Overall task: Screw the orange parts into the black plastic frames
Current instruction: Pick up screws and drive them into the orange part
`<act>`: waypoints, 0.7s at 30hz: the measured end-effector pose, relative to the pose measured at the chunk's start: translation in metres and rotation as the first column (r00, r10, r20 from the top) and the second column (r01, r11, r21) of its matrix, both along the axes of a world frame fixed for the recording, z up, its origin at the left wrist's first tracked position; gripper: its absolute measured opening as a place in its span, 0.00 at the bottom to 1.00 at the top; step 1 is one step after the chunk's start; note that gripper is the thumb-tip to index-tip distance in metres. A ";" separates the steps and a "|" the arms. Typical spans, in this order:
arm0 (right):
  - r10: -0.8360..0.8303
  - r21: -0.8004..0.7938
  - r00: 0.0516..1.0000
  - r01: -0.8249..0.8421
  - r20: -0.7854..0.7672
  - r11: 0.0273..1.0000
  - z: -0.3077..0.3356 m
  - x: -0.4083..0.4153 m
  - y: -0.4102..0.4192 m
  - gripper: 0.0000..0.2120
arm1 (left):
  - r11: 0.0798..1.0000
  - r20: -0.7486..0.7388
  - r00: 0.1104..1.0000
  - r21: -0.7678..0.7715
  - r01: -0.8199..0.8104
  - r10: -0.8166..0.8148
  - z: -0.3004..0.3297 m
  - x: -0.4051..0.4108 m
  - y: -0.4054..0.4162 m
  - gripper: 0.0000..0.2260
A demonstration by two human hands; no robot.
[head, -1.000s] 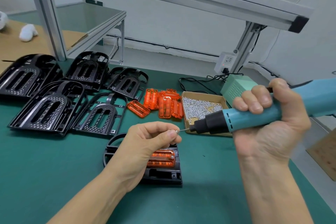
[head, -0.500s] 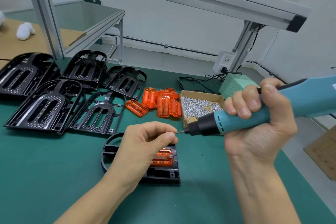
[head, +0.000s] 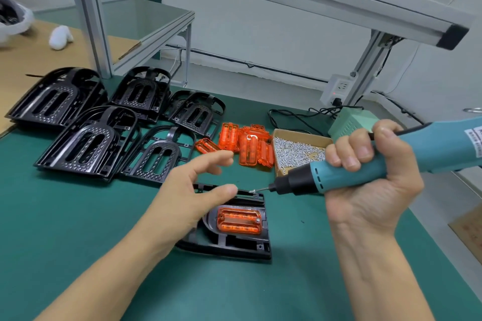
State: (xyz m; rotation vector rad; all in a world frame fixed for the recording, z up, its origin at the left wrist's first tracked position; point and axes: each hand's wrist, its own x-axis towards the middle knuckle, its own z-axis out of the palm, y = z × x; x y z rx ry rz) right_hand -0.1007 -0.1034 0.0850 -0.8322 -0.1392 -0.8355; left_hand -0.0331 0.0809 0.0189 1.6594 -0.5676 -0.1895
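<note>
spare frames lie far left, loose parts right of them, screw box rightmost.

Screwdriver label — print too blurred

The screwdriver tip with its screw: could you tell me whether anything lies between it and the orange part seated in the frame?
Nothing visible does. The screw on the screwdriver hangs above the frame's far edge, the orange part lies uncovered, and the open left hand sits off to its left.
</note>
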 end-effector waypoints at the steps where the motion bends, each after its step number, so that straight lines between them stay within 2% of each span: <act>1: 0.011 -0.006 1.000 -0.011 -0.014 1.000 -0.002 0.001 0.001 0.06 | 0.998 0.020 1.000 0.063 -0.011 0.010 -0.001 0.004 0.008 0.21; 3: 0.037 -0.017 0.998 -0.038 -0.045 0.999 -0.007 0.004 0.004 0.06 | 0.965 0.061 0.997 0.262 0.020 -0.037 -0.004 0.007 0.022 0.26; 5: 0.069 -0.023 0.995 -0.071 -0.074 0.997 -0.012 0.008 0.010 0.06 | 0.871 0.144 0.977 0.486 0.068 -0.156 -0.010 0.006 0.028 0.32; 8: 0.120 -0.037 0.986 -0.125 -0.116 0.992 -0.020 0.015 0.018 0.11 | 0.745 0.236 0.938 0.666 0.035 -0.255 -0.021 0.002 0.024 0.42; 11: 0.147 -0.074 0.976 -0.161 -0.159 0.984 -0.024 0.022 0.027 0.12 | 0.703 0.313 0.915 0.710 -0.047 -0.255 -0.029 0.002 0.021 0.43; 21: 0.141 -0.162 0.956 -0.186 -0.259 0.969 -0.028 0.037 0.039 0.10 | 0.746 0.366 0.894 0.664 -0.057 -0.258 -0.035 0.006 0.020 0.42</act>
